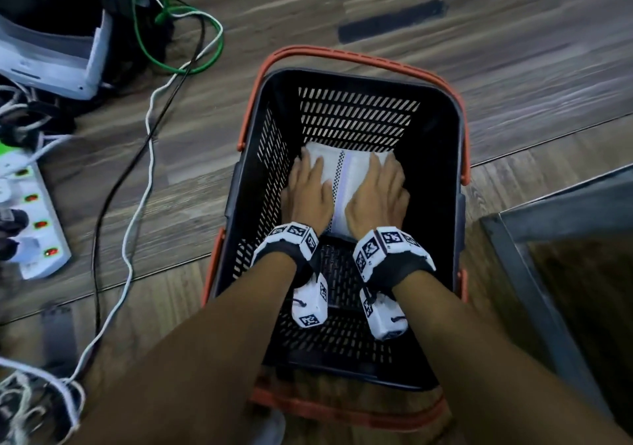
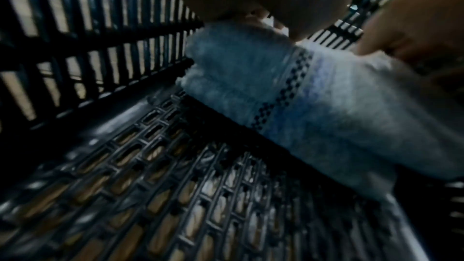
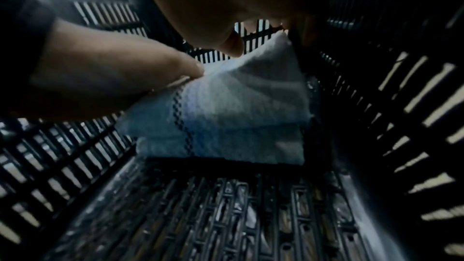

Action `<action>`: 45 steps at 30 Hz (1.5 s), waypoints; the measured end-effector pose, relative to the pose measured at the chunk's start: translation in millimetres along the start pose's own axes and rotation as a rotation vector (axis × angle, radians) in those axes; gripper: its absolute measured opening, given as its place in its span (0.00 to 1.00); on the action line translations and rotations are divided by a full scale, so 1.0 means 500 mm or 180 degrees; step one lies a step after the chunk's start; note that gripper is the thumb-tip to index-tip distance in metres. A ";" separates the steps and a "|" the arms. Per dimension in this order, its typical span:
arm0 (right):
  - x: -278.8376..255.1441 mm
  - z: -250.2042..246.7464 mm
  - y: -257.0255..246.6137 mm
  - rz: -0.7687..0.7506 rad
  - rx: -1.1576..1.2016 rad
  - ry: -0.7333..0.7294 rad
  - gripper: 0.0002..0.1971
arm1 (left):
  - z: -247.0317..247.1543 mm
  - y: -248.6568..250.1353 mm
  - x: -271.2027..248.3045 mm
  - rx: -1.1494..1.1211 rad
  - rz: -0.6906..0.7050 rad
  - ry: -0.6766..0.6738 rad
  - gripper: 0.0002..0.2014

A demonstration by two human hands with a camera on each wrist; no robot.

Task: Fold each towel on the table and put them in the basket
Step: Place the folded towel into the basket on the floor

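Lying on the wood floor at far left, a white power strip (image 1: 34,218) with cables. Black basket (image 1: 442,156), orange handles, at centre. Left hand (image 1: 308,191) flat, fingers straight, pressing the folded white towel (image 1: 346,177) on the basket floor near the far wall. Right hand (image 1: 376,194) likewise flat on the towel's right half.

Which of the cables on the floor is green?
The green cable, looping beside the grey device at upper left. The white cable and black cable run alongside each other toward the bottom left.
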State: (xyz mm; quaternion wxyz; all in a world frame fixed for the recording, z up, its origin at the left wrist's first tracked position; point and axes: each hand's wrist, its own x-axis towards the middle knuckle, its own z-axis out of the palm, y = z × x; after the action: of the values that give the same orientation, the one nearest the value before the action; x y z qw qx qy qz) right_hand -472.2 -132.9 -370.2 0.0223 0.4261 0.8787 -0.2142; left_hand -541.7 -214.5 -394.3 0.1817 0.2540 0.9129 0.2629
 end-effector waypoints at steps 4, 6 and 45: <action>0.016 0.064 0.025 -0.0198 -0.0303 0.0015 0.31 | 0.020 -0.020 0.019 0.0508 0.0163 -0.0311 0.25; 0.016 0.094 0.034 -0.0262 -0.0264 0.0283 0.29 | 0.031 -0.036 0.030 0.0550 0.0244 -0.0366 0.26; -0.448 -0.896 -0.016 -0.0407 -0.0321 -0.0175 0.23 | -0.681 0.576 -0.435 0.0999 0.1074 -0.0064 0.19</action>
State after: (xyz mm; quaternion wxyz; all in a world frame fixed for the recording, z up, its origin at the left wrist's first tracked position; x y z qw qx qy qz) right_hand -271.6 -125.5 88.5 0.0540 0.3613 0.9129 -0.1822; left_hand -419.0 -257.3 84.5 0.1026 0.4308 0.8853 0.1419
